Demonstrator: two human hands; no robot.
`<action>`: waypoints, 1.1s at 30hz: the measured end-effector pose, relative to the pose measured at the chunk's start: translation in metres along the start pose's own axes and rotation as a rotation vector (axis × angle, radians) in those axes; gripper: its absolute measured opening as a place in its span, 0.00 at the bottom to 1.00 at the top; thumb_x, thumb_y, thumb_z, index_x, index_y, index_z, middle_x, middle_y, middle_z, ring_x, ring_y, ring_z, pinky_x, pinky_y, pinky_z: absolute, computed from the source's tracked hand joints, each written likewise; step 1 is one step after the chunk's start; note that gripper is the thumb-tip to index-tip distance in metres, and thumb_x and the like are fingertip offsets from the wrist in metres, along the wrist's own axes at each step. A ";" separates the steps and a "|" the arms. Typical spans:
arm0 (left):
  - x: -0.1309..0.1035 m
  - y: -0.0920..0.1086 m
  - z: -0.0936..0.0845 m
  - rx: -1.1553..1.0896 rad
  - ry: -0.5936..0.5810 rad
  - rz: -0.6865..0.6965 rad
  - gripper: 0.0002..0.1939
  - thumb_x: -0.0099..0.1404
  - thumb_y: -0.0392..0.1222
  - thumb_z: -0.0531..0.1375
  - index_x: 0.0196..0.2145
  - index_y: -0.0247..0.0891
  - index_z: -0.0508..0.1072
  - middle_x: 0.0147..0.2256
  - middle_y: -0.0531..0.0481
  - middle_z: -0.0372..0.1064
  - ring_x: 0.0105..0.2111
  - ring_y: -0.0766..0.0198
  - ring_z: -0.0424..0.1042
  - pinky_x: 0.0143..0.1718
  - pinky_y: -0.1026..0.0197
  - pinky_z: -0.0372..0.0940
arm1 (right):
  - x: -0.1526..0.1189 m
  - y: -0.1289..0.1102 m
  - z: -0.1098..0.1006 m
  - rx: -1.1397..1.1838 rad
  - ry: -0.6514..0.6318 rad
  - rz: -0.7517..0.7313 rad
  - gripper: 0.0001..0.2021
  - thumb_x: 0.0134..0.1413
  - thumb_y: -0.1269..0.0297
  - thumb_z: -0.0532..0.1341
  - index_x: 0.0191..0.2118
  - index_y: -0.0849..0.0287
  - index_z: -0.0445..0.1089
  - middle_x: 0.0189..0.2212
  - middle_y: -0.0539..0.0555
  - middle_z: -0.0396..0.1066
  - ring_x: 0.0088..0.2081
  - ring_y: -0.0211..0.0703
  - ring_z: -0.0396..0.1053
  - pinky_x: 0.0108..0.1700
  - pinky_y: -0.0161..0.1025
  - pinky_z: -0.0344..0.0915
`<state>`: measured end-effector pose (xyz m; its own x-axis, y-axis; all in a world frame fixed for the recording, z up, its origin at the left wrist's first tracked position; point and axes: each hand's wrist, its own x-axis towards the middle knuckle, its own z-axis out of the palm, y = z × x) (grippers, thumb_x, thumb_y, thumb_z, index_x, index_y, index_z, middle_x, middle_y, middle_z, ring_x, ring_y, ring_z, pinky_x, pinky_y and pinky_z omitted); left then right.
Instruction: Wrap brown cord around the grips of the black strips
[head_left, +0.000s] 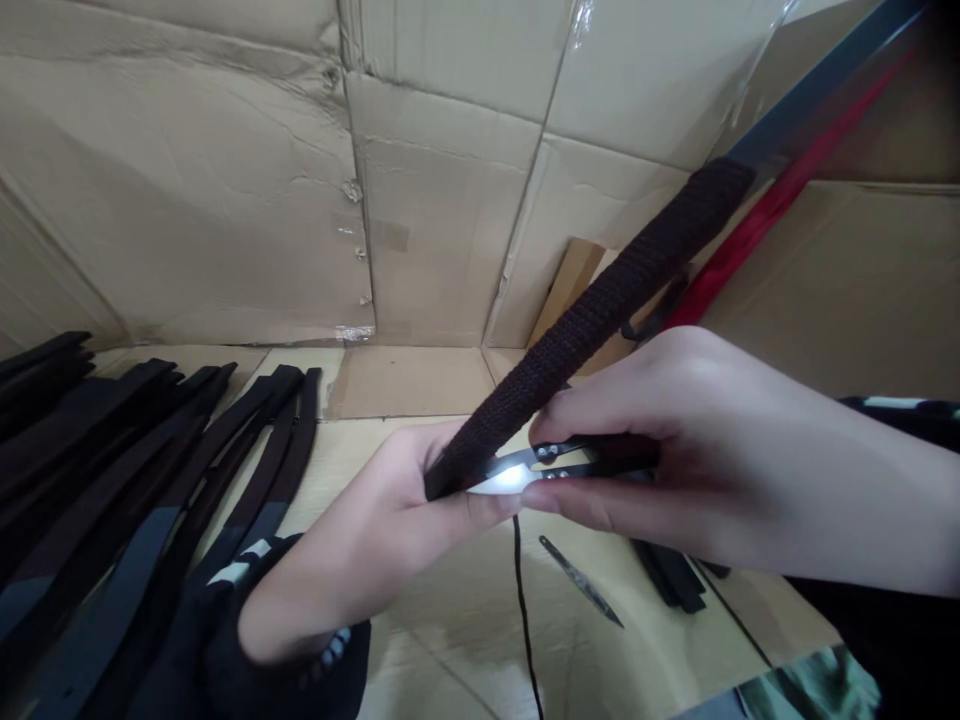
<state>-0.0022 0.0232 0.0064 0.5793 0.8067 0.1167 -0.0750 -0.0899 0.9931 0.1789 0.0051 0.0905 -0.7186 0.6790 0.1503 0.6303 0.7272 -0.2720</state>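
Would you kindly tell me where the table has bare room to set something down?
Bare tabletop shows between the left sleeve and the dark cord, and between that cord and the pointed tool. Dark-handled blades crowd the left side.

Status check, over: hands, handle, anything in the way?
Left hand gripping cord-wrapped handle at lower end. Right hand holding thread snips there. Left thumb close beside snips; dark cord hanging below.

Two hands [420,530] [697,440], one snipper [551,453], one cord [524,610], many handles [600,308] (uncountable)
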 end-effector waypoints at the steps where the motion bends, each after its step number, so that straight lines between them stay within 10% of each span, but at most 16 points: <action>1: -0.001 -0.001 0.000 0.015 0.002 -0.009 0.05 0.56 0.31 0.63 0.27 0.38 0.72 0.25 0.58 0.61 0.28 0.71 0.60 0.28 0.72 0.58 | 0.000 0.000 0.000 0.007 -0.006 -0.004 0.04 0.56 0.65 0.61 0.33 0.56 0.73 0.22 0.44 0.67 0.23 0.30 0.62 0.30 0.30 0.59; 16: 0.001 -0.002 -0.001 0.095 0.028 -0.087 0.09 0.57 0.40 0.64 0.24 0.38 0.68 0.22 0.59 0.58 0.25 0.71 0.58 0.27 0.68 0.56 | -0.016 0.012 -0.003 -0.159 0.029 -0.029 0.15 0.60 0.60 0.55 0.25 0.58 0.69 0.14 0.43 0.54 0.15 0.30 0.48 0.17 0.31 0.48; 33: 0.002 0.001 0.000 0.045 -0.028 -0.078 0.04 0.58 0.35 0.62 0.28 0.39 0.70 0.26 0.58 0.61 0.28 0.70 0.60 0.31 0.69 0.57 | -0.012 0.009 0.002 -0.117 0.050 0.044 0.13 0.57 0.58 0.57 0.29 0.57 0.75 0.15 0.46 0.64 0.15 0.30 0.56 0.15 0.31 0.52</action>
<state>-0.0008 0.0247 0.0074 0.6047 0.7955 0.0390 0.0075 -0.0546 0.9985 0.1929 0.0036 0.0843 -0.6756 0.7128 0.1881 0.6933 0.7011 -0.1667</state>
